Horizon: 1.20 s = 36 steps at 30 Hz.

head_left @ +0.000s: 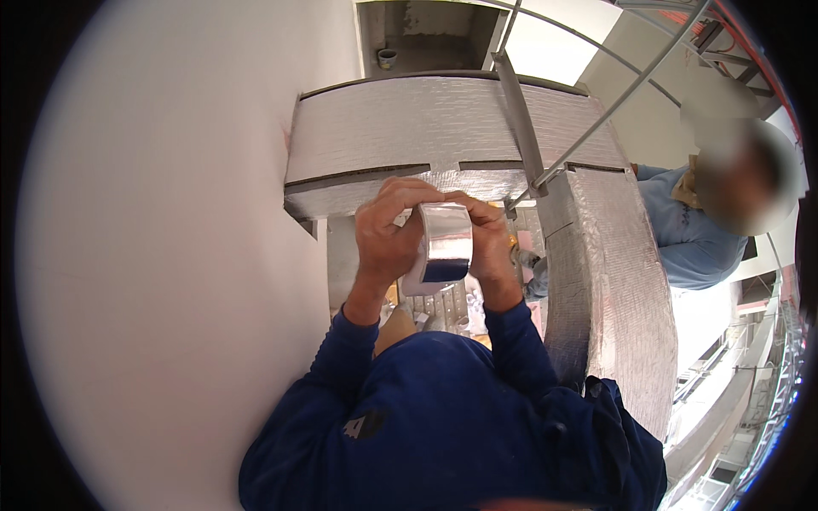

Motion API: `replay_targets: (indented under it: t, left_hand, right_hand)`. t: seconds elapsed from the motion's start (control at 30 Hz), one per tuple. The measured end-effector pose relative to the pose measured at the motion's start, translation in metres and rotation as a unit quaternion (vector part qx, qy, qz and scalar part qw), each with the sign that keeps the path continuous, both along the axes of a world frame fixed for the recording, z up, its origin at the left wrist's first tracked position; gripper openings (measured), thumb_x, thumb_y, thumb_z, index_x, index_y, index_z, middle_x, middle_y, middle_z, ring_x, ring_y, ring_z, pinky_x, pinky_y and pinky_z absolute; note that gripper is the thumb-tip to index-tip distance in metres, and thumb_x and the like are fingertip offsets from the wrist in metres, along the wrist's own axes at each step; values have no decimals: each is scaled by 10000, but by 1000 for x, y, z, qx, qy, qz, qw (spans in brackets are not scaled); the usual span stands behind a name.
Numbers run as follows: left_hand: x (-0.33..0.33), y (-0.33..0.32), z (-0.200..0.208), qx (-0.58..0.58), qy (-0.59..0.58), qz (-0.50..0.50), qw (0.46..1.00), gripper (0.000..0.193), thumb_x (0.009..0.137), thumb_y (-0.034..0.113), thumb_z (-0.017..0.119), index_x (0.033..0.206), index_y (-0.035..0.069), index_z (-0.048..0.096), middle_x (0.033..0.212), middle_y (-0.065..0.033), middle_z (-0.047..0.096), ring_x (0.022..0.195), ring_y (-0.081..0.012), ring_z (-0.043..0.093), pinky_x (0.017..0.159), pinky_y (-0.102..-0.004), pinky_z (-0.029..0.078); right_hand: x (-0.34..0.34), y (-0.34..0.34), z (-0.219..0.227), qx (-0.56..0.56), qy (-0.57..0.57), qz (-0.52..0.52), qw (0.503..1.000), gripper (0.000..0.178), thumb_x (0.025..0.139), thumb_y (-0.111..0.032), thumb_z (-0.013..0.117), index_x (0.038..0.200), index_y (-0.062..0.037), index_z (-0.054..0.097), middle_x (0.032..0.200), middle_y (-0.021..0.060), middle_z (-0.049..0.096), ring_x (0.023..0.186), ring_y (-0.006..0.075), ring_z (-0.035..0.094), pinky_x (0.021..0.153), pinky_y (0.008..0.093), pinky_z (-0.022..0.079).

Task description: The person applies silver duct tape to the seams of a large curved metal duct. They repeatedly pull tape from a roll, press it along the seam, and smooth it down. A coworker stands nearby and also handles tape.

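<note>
A wide roll of shiny silver foil tape [447, 234] is held up in front of my chest, between both hands. My left hand [389, 226] is closed round the roll's left side, its fingers curled over toward the top. From the right, my right hand [490, 238] grips the roll's other side, with its fingers near the upper edge. The fingertips of the two hands nearly meet there. Just beyond them runs a large duct [400, 128] wrapped in silver foil insulation, with dark gaps along its lower edge.
A second foil-wrapped duct [626, 281] runs down on my right. A metal bracket [520, 128] and thin rods cross the ducts. A white wall [170, 255] stands close on my left. Another person in a blue shirt [694, 230] is beyond the right duct. A bucket [387, 59] sits in the far opening.
</note>
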<state>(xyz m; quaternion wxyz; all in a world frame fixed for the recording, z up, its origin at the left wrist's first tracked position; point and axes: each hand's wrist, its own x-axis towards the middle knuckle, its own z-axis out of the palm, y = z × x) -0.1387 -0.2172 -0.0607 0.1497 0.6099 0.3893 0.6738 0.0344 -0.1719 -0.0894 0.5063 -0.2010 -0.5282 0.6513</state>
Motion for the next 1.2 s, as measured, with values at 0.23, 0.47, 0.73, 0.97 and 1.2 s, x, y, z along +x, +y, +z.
replay_targets:
  t: [0.23, 0.47, 0.73, 0.97, 1.2]
  left_hand:
    - [-15, -9, 10, -88, 47, 16, 995, 184, 894, -93, 714, 1030, -14, 809, 976, -122, 821, 863, -226, 789, 798, -309, 600]
    - [-22, -7, 8, -58, 46, 34, 997, 228, 868, -83, 664, 1021, 0, 811, 942, -139, 809, 804, -251, 790, 733, -342, 595]
    - [-37, -20, 3, -108, 50, 65, 991, 211, 869, -92, 671, 1023, -22, 796, 923, -136, 797, 810, -234, 776, 751, -324, 577]
    - [-54, -23, -16, -150, 7, 80, 985, 229, 869, -58, 668, 1054, -37, 801, 876, -128, 772, 753, -186, 728, 705, -318, 563]
    - [-75, -31, -47, -229, -118, 78, 963, 148, 973, -4, 692, 1069, -49, 795, 831, -76, 775, 744, -96, 692, 679, -282, 545]
  right_hand:
    - [22, 15, 68, 156, -145, -19, 977, 268, 1044, -193, 755, 1168, 35, 818, 1142, 143, 798, 1021, 220, 755, 905, 345, 596]
    - [0, 16, 116, 162, -315, 68, 933, 217, 943, -97, 838, 1113, 36, 828, 1107, 139, 808, 887, 172, 751, 764, 302, 593]
    - [-24, 26, 106, 209, -326, 97, 917, 64, 966, -21, 771, 980, 41, 778, 964, 102, 763, 833, 153, 711, 732, 321, 575]
    - [-52, 33, 96, 255, -318, 125, 904, 155, 954, -94, 737, 936, 59, 720, 852, 181, 701, 714, 271, 682, 688, 396, 534]
    - [-92, 45, 86, 297, -372, 164, 864, 174, 975, -111, 726, 923, 52, 696, 810, 193, 704, 717, 313, 711, 685, 416, 540]
